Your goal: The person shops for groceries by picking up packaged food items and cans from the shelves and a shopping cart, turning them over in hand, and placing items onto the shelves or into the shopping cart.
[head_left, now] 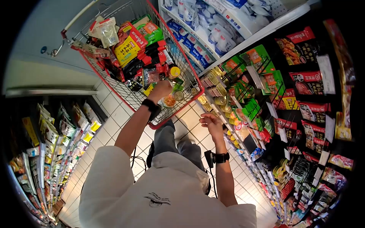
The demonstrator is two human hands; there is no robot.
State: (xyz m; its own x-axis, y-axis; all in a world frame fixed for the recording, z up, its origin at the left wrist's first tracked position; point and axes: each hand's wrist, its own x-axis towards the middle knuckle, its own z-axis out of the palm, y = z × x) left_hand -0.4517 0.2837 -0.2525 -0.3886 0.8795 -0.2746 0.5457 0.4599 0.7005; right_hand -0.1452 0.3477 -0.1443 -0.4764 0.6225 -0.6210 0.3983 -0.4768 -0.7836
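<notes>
My left hand reaches down into the front part of the shopping cart. Its fingers look closed, and what they hold, if anything, is hidden beneath the hand. Right by it are a container with orange contents, a clear jar and a jar with a yellow lid. A clear packet of reddish food lies just behind the hand. My right hand hangs outside the cart beside the right-hand shelf, fingers loosely bent and apart, holding nothing.
Red, yellow and green food packets are piled in the cart. Canned goods and hanging green packets line the right shelf. White bags fill a shelf ahead. Another stocked shelf stands left of the tiled floor.
</notes>
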